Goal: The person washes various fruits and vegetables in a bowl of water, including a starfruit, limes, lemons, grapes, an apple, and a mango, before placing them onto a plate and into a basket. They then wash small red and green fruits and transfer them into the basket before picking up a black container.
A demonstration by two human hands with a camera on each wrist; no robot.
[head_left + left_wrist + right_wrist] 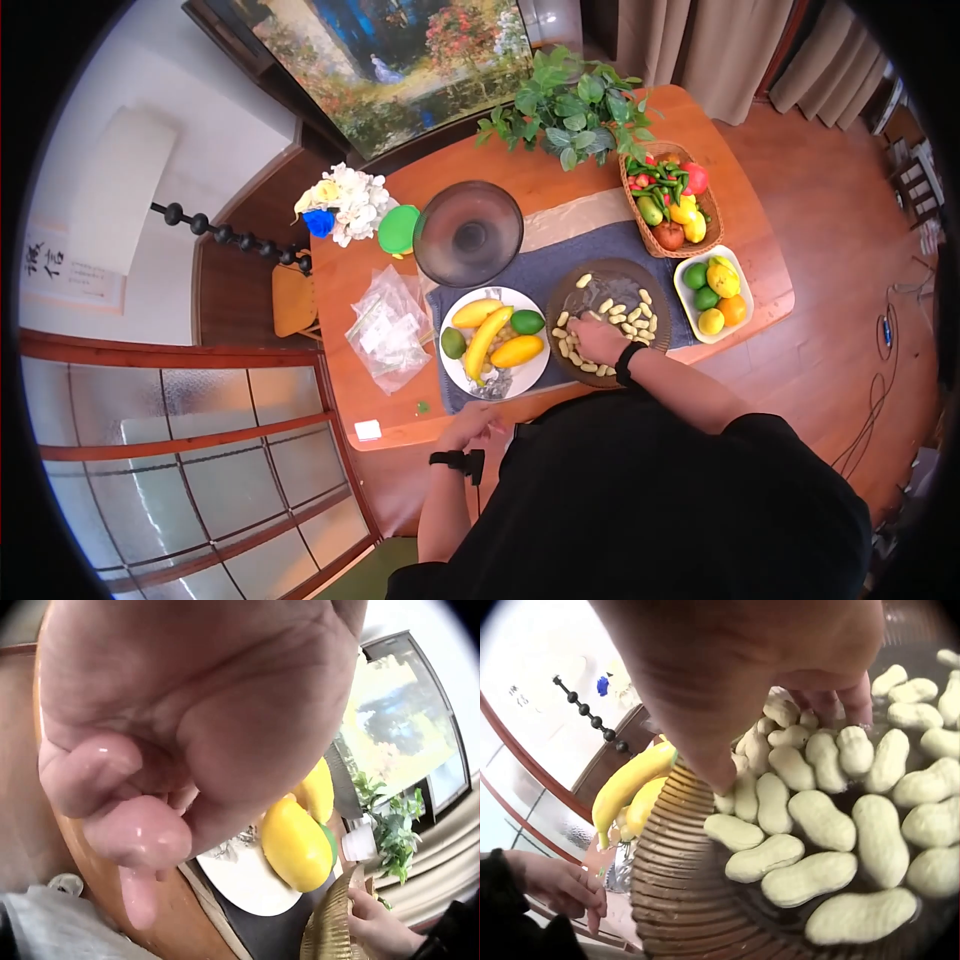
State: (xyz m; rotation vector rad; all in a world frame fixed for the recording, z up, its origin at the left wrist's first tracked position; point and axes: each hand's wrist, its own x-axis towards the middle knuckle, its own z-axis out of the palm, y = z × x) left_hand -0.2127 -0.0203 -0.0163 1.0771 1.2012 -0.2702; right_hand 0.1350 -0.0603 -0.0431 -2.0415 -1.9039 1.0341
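My right hand (600,341) reaches down into a brown ribbed glass plate (667,900) of pale unshelled peanuts (821,820). In the right wrist view its thumb and fingers curl down around a small heap of peanuts, the fingertips partly hidden among them. My left hand (468,427) hovers at the table's front edge, palm showing in the left wrist view, fingers loosely bent around nothing. Close by it is a white plate (446,378) with a banana (486,342), yellow mangoes (298,846), green fruits (527,321) and a few small round tan pieces.
Left of the white plate lies a clear plastic bag (388,335). Behind stand a dark glass dish (440,262), a green lid (398,229) and flowers (355,203). A vegetable basket (679,251) and a fruit tray (738,327) occupy the right; a leafy plant (575,110) the back.
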